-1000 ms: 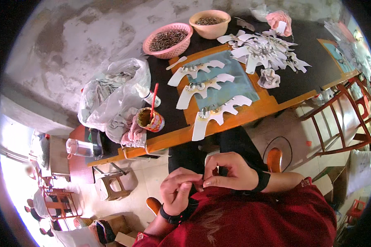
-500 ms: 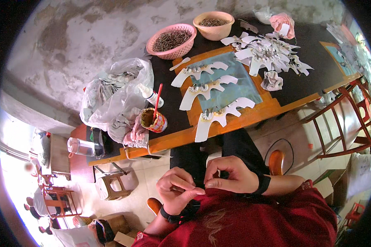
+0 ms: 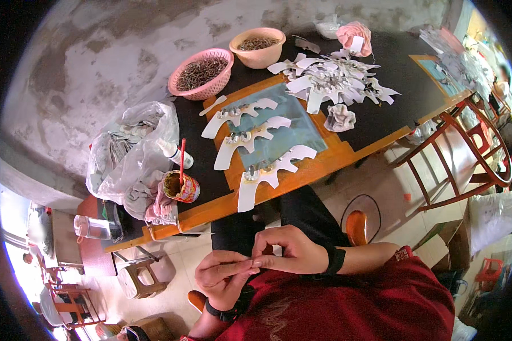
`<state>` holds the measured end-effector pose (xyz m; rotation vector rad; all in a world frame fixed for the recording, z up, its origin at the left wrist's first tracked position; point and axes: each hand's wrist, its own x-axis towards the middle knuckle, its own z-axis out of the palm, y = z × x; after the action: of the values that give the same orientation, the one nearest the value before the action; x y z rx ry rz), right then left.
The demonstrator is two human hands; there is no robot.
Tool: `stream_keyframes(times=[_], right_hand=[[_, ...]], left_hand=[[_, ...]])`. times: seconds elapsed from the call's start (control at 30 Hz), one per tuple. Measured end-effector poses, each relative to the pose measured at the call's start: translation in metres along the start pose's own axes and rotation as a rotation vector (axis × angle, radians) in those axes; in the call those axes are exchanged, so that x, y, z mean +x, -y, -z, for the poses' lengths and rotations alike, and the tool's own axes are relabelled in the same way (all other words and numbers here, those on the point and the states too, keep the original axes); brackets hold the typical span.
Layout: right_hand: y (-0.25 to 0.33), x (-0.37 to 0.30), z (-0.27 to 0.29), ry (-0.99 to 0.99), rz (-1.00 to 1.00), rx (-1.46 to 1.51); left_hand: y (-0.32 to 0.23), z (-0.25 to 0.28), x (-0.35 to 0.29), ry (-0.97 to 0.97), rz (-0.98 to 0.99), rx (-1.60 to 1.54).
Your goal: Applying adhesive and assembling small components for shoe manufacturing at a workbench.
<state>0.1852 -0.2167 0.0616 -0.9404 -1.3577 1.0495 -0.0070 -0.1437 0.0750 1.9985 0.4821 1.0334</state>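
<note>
Change: over the last second both hands have drawn closer to the body and lower in the view; the bench items have not moved among themselves.
Meaning: judged from this, the fine finger work goes on in the lap, away from the bench; nothing has been laid down or picked up.
Left hand (image 3: 224, 274): palm turned up, fingers (image 3: 242, 262) pinched together at their tips against the right hand. Whatever sits between the tips is too small to make out.
Right hand (image 3: 293, 253): curled over, thumb and forefinger closed in a ring, tips touching the left fingertips. A dark band sits on each wrist.
Held item: at the meeting fingertips, above the lap, well apart from the bench; its kind cannot be told.
Far left: clear plastic bag (image 3: 128, 150) with pale pieces inside, on the bench corner.
Beside it: a small tin (image 3: 182, 186) with a red stick standing in it, a white bottle just behind.
Bench (image 3: 347, 150): three white winged card cut-outs (image 3: 247, 142) lie in a row on a blue-grey sheet.
Rear: pink basket (image 3: 202, 73) and tan bowl (image 3: 257, 47), both holding dark small parts.
Right rear: a heap of further cut-outs (image 3: 330, 79).
Far right: red metal chair frame (image 3: 466, 153), apart from the bench.
Obstruction: the bench edge and the person's dark-trousered knees lie between the hands and the cut-outs.
</note>
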Motion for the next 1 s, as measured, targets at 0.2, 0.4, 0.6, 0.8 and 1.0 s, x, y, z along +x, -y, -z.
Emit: stream_keyframes(times=[0.2,0.4,0.6,0.8,1.0], right_hand=[[-0.001,-0.002,-0.005,-0.002,-0.033,0.145],[-0.002,-0.003,-0.013,0.024,-0.003,0.209],[-0.003,-0.007,-0.005,-0.01,-0.187,0.443],[-0.004,-0.007,-0.002,-0.082,-0.15,0.469],[-0.006,-0.004,-0.004,-0.089,-0.133,0.549]], left_hand=[[-0.004,0.001,-0.001,-0.029,-0.044,0.127],[0.001,-0.01,-0.002,-0.056,-0.134,0.179],[0.005,-0.023,0.002,-0.45,0.208,-0.235],[0.005,-0.019,-0.001,-0.429,0.185,-0.3],[0.002,-0.01,0.007,-0.24,0.228,-0.374]])
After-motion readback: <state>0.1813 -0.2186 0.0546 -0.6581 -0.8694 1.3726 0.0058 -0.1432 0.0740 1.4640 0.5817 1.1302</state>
